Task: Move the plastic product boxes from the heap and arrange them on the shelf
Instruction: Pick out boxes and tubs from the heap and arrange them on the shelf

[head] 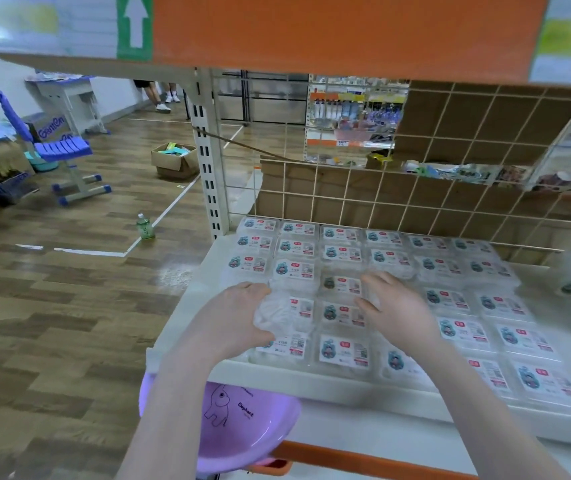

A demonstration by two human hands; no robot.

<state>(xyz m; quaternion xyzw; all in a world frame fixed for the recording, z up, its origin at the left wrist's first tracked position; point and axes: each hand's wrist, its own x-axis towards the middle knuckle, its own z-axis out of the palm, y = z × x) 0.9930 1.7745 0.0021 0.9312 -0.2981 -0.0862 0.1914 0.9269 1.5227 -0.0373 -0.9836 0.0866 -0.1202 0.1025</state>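
- While both hands are working the shelf (214, 251), the left hand (239, 315) is gripping a plastic box (282, 315) with curled fingers.
- The right hand (393, 308), fingers loosely spread, is resting on neighbouring boxes just right of it.

I see white shelf (187, 323) w/ clear labelled plastic boxes (344, 349) in rows, flat on it, under and beyond my fingers (374, 282).

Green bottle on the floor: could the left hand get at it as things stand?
Probably not without stepping away. The left hand grips a clear box on the shelf, and the green bottle stands well off on the floor, left of the shelf post.
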